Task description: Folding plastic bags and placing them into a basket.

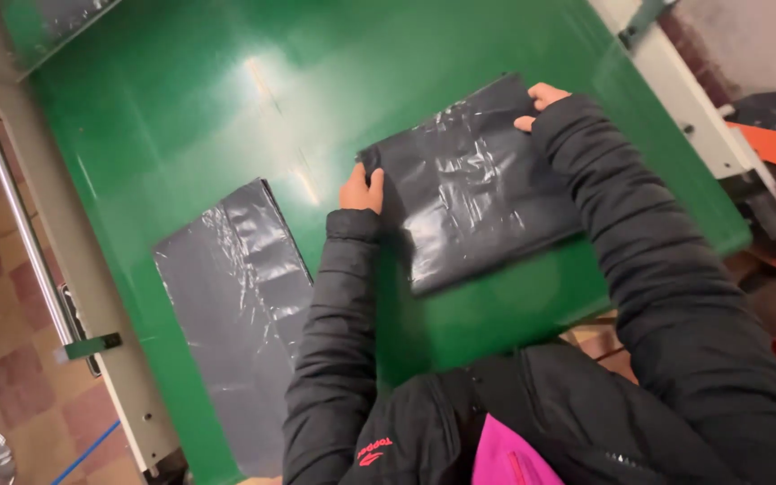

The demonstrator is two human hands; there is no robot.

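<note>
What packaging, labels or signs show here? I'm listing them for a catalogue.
Folded bag stack: dark grey plastic, roughly square, on the green table; left hand and right hand grip its opposite edges.
Flat bag stack: dark grey plastic, long rectangle, left of the arms, untouched.
Jacket logo: small, red, on the black jacket.
No signs or screens.

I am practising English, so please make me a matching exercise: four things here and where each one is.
Things:
1. left hand
2. right hand
3. flat dark bag
4. green table

Places:
a. lying alone, left of the arms
b. on the far corner of the folded dark bag
c. under both bags
d. on the near-left corner of the folded bag

Pairs: 1-d, 2-b, 3-a, 4-c
</note>
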